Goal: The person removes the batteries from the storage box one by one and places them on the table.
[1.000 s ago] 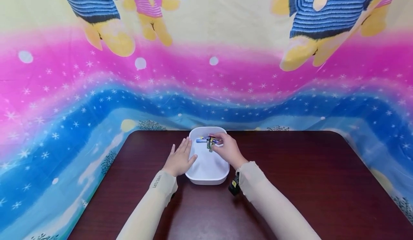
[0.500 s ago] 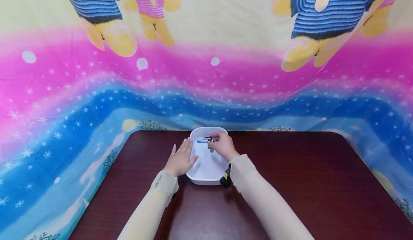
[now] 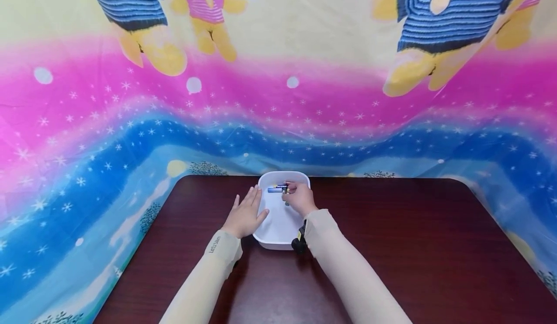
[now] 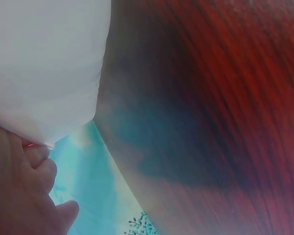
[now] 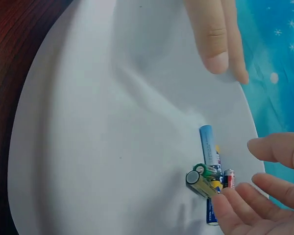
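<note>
A white plastic tray (image 3: pixel 278 228) stands on the table, with several small batteries lying in a loose heap toward its far end. The right wrist view shows a light-blue battery (image 5: pixel 208 144), a green battery (image 5: pixel 211 171), a gold-coloured battery (image 5: pixel 200 185) and a red-and-white battery (image 5: pixel 229 178). My right hand (image 3: pixel 301 199) reaches over the tray's right side, its fingers spread and slightly bent round the heap. One fingertip is right at the gold-coloured battery's end. My left hand (image 3: pixel 243 216) rests along the left rim, fingers straight and thumb over the inside.
The dark red-brown wooden table (image 3: pixel 391 246) has rounded far corners. A patterned cloth backdrop (image 3: pixel 330 121) hangs directly behind its far edge. A black device (image 3: pixel 300 239) is strapped under my right wrist, overlapping the tray's near right corner in the head view.
My right wrist and forearm have swung left, and the right hand now covers more of the batteries. My left hand has stayed on the left rim. The head view has shifted slightly.
</note>
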Demonstrator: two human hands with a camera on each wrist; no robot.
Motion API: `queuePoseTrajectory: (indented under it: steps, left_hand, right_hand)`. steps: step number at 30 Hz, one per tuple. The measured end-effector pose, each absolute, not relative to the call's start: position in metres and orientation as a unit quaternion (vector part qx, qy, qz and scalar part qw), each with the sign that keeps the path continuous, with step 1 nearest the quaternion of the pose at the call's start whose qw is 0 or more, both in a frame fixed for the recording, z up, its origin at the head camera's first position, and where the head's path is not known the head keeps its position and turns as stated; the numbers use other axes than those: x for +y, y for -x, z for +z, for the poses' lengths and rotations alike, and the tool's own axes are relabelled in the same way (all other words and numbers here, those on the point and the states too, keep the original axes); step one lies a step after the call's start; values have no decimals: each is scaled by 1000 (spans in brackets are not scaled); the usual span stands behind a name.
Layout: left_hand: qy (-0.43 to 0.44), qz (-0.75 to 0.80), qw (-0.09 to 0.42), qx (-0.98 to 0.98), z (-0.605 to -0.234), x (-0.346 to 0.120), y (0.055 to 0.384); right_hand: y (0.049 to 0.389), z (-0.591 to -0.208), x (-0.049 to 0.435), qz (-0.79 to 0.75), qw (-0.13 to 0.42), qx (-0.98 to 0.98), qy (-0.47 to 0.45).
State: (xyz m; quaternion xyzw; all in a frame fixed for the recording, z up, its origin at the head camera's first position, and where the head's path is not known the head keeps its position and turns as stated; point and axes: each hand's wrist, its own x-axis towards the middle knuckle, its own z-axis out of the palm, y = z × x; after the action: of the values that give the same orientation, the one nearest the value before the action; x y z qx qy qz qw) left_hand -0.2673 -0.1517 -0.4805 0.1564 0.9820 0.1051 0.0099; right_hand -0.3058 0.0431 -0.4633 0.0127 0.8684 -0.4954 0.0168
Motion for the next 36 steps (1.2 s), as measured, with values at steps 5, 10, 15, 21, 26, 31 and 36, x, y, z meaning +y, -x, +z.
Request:
queuePoseTrajectory:
  steps: [5, 10, 15, 21, 26, 31, 36]
  left_hand:
    - [-156, 102, 8, 982, -481, -152, 267]
    - [-157, 108, 10, 982, -481, -151, 268]
    - [-160, 109, 13, 981, -481, -151, 268]
    - [-158, 106, 12, 982, -482, -151, 268]
    - [-158, 108, 8, 981, -482, -151, 268]
    - [-160, 112, 8, 981, -481, -152, 268]
    - [-159, 114, 8, 981, -482, -152, 268]
  right_hand:
    - [308, -466, 38, -471, 19, 882, -21]
    - [311, -473, 36, -430, 20, 902, -28]
    - [313, -481, 35, -426, 5, 904, -26]
    - [312, -484, 36, -448, 17, 893, -31]
    - [309, -488, 34, -450, 17, 892, -38]
    - [306, -490, 33, -454, 19, 890, -51]
    - [305, -488, 32, -446, 12, 894, -50]
